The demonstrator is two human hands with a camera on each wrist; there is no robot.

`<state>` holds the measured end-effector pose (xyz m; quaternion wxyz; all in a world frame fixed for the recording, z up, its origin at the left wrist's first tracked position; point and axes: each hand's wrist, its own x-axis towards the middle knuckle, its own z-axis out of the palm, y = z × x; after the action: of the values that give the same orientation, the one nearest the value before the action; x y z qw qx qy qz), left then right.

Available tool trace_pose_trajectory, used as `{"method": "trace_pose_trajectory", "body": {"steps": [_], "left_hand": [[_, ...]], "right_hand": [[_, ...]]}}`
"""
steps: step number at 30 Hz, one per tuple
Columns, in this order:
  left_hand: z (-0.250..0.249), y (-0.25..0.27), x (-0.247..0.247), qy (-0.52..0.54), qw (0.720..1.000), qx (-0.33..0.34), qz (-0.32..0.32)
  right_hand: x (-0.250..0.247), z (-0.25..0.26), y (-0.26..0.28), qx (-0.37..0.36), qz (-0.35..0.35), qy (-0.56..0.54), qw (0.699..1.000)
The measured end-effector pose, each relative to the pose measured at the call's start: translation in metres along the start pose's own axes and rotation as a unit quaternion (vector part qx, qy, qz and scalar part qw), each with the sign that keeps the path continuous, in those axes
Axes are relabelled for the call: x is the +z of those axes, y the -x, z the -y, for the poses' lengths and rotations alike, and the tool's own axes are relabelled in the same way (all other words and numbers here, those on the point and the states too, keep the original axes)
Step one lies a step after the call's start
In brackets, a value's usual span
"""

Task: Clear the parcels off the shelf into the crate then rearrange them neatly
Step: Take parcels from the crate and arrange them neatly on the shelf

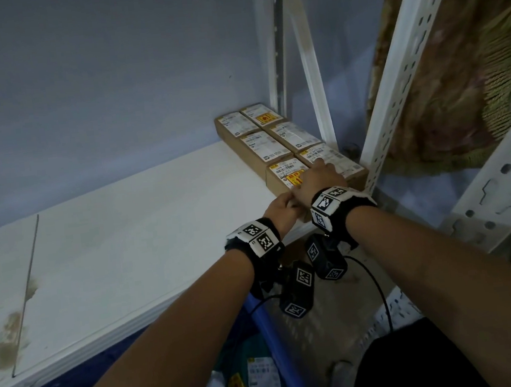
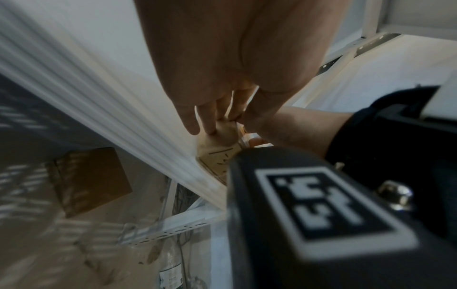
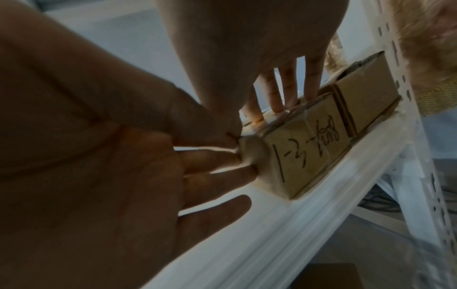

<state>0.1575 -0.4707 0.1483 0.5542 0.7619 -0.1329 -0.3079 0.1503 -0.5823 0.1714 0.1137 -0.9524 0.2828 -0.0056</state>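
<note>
Several brown cardboard parcels with white labels lie in two rows at the right end of the white shelf (image 1: 126,238). The front-left parcel (image 1: 283,171) has black handwriting on its front face (image 3: 304,156). My left hand (image 1: 282,204) touches this parcel's left front corner, fingers (image 3: 222,156) straight against its end and thumb at the top edge. My right hand (image 1: 318,175) lies on top of the two front parcels, its straight fingers (image 3: 289,93) pressing down on them. The front-right parcel (image 1: 339,159) sits against the shelf's upright.
A perforated white upright (image 1: 394,84) stands right beside the parcels. Below the shelf edge a blue crate rim (image 1: 268,327) shows, with soft labelled bags (image 1: 258,379) inside. A cardboard box (image 2: 91,181) lies on the floor below. A patterned cloth (image 1: 456,77) hangs at the right.
</note>
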Motion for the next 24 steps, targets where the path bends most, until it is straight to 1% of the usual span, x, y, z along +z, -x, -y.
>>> {"method": "trace_pose_trajectory", "body": {"steps": [2,8,11,15,16,17,19,20,21,22,24], "left_hand": [[0.0,0.0,0.001,0.007,1.0,0.005,0.006],[0.002,-0.001,0.0,0.011,1.0,0.002,0.028],[0.005,0.006,-0.009,0.008,1.0,-0.005,0.02],[0.016,0.041,-0.049,0.066,0.998,-0.02,0.002],[0.023,0.054,-0.065,0.078,0.997,-0.019,0.003],[0.032,0.07,-0.082,0.09,0.996,-0.02,0.006],[0.056,0.1,-0.116,0.105,0.994,-0.033,0.011],[0.07,0.116,-0.134,0.098,0.994,-0.049,0.007],[0.082,0.133,-0.149,0.082,0.994,-0.066,0.006],[0.097,0.147,-0.163,0.063,0.994,-0.085,0.007],[0.125,0.173,-0.186,0.043,0.992,-0.118,0.013]], "right_hand": [[0.001,-0.002,-0.003,-0.012,0.007,0.013,1.0],[0.005,0.002,-0.002,-0.012,-0.002,0.033,0.999],[0.006,0.002,-0.001,-0.014,0.007,0.037,0.999],[-0.002,0.005,0.004,-0.009,0.046,0.037,0.998],[-0.004,0.008,0.008,-0.006,0.038,0.022,0.999],[-0.006,0.013,0.012,-0.008,0.013,0.008,1.0],[-0.01,0.028,0.024,-0.043,-0.055,-0.016,0.997],[-0.01,0.038,0.033,-0.078,-0.072,-0.04,0.994],[-0.009,0.05,0.042,-0.115,-0.075,-0.074,0.988],[-0.007,0.062,0.053,-0.144,-0.061,-0.113,0.981],[0.004,0.087,0.08,-0.181,-0.022,-0.176,0.967]]}}
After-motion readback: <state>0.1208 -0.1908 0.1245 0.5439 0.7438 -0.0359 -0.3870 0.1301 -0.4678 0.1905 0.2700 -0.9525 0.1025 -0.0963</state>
